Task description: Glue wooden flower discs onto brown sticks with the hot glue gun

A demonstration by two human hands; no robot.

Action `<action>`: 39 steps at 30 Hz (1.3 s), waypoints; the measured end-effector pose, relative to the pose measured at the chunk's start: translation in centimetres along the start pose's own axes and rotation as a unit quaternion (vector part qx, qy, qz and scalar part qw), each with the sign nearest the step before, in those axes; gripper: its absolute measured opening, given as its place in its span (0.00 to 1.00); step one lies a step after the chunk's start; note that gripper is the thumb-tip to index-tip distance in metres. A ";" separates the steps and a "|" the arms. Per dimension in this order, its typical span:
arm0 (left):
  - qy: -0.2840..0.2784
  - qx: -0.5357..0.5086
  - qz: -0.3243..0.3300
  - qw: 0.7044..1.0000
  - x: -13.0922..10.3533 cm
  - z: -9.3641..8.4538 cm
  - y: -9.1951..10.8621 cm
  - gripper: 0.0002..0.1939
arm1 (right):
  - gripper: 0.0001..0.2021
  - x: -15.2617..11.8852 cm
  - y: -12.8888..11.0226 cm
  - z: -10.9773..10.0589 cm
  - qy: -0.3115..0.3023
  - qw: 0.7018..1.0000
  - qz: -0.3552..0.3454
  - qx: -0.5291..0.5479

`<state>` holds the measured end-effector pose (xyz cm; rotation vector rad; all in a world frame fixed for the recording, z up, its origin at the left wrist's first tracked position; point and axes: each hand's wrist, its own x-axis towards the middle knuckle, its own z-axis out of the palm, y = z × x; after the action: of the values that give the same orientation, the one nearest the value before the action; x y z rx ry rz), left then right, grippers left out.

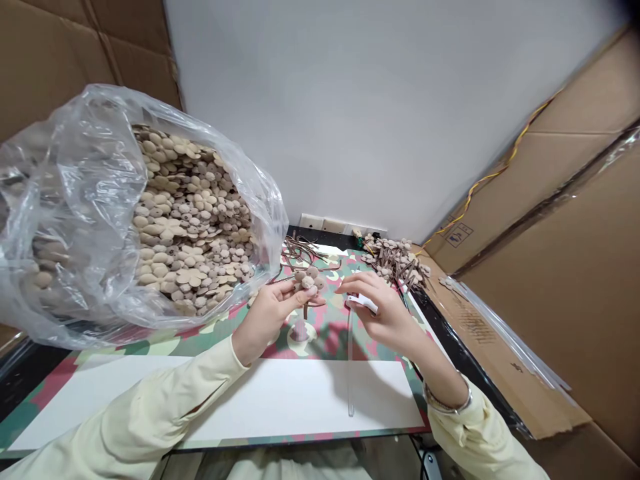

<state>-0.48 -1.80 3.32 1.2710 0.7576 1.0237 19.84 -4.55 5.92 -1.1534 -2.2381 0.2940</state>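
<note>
Between its thumb and fingers, my left hand (280, 305) holds a beige flower piece (308, 281) with rounded petals; a thin brown strip hangs below it. My right hand (383, 312) is a little to the right, its fingers curled round a small white tool (362, 304). From the tool's tip a clear thin stick (351, 367) runs down over the white sheet (240, 393). The two hands are apart, above the camouflage-patterned mat (200, 343).
A large clear plastic bag (100, 180) full of flower pieces (195, 227) lies at the left. Brown strips (305, 250) and a pile of finished-looking flowers (397, 260) sit at the back. Cardboard (565, 267), clear sticks (510, 340) and a yellow wire (473, 190) are on the right.
</note>
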 end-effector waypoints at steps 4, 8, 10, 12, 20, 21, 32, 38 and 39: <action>0.010 -0.031 -0.031 0.999 0.1 -0.1 0.0 0.13 | 0.13 -0.2 -1.2 -0.1 0.029 1.000 0.006 0.004; 0.015 -0.038 -0.047 0.998 0.1 -0.2 -0.1 0.15 | 0.10 -0.1 -1.6 -0.9 0.083 0.979 0.104 0.157; 0.011 -0.041 -0.051 0.998 0.2 -0.3 -0.2 0.18 | 0.10 -0.1 -1.3 -1.3 0.081 0.959 0.145 0.228; 0.009 -0.043 -0.052 0.998 0.2 -0.5 -0.3 0.19 | 0.11 -0.2 -0.9 -1.4 0.075 0.947 0.170 0.261; 0.023 -0.041 -0.062 0.997 0.2 -0.4 0.1 0.20 | 0.07 -0.5 -1.3 0.9 0.088 0.989 0.094 0.073; 0.016 -0.040 -0.062 0.997 0.1 -0.4 0.1 0.20 | 0.07 -0.4 -1.4 1.0 0.084 0.991 0.084 0.064; -0.110 0.002 -0.073 0.991 0.0 -0.1 -1.0 0.20 | 0.16 3.2 -1.4 1.5 -0.064 0.931 0.187 0.306; -0.164 0.030 -0.134 0.977 -0.4 0.1 -1.5 0.18 | 0.14 1.8 0.1 -0.2 0.043 0.918 0.240 0.313; -0.169 0.027 -0.156 0.973 -0.5 0.2 -1.6 0.19 | 0.13 1.5 0.8 -1.1 0.061 0.917 0.244 0.310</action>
<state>-0.19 -2.28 1.75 1.2813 0.6950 0.5183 20.34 -2.99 7.05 -1.2906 -1.5290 1.0203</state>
